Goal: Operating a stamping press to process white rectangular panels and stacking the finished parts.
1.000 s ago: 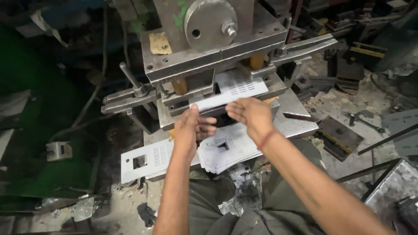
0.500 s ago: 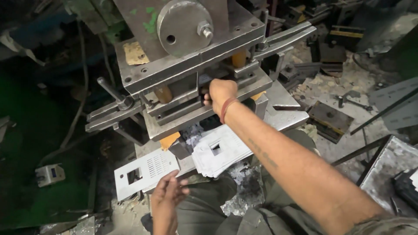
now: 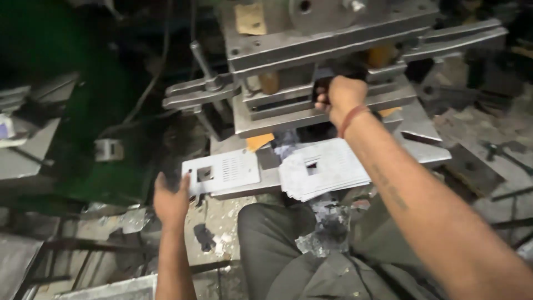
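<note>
While right hand [image 3: 340,95] reaches the press [image 3: 311,55], left fingers [image 3: 183,186] touch the punched plate [image 3: 222,172].

Pale grey perforated plate [image 3: 222,171], grey steel press [image 3: 327,66], reddish wrist thread [image 3: 352,119].

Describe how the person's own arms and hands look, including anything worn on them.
Both arms are bare from the elbow down, with no sleeves and no gloves. The right hand has a thin reddish thread band around the wrist, and a line of dark tattooed marks runs along the forearm. The left hand and its wrist carry no band, watch or ring that can be seen.
</note>
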